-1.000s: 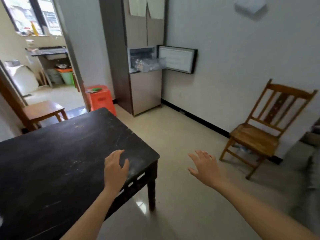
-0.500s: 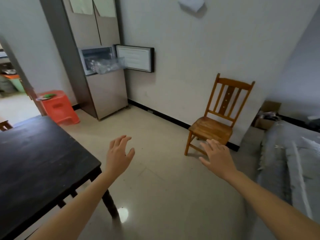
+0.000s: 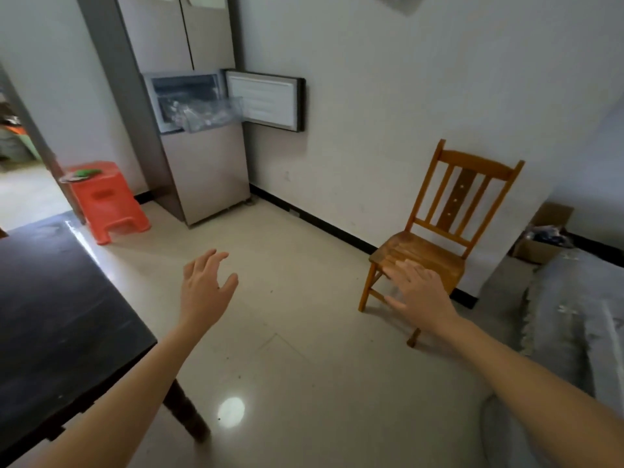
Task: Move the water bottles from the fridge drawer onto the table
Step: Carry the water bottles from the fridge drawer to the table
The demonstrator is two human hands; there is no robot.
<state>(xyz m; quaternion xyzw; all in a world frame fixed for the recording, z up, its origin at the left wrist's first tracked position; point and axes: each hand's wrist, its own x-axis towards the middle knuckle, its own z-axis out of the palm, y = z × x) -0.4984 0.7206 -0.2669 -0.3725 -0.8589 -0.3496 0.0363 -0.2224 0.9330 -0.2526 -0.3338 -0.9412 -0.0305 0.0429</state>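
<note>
A: Where are the water bottles (image 3: 197,111)?
B: In the clear fridge drawer (image 3: 233,108), pulled out of the fridge (image 3: 202,170) at its open middle compartment, well apart from the 2 hands, ahead across the floor.
A: Which hand is nearer?
B: The left hand (image 3: 204,292), I judge; the drawer lies ahead of it, almost straight up the view. The right hand (image 3: 422,295) sits further right, before the chair (image 3: 435,238).
A: Holding anything?
B: Nothing. Both hands' fingers (image 3: 211,261) are spread, the left's loosely bent. The bottles' long axis I cannot tell: a blurred jumble. The table (image 3: 50,315) is beside the left arm.
</note>
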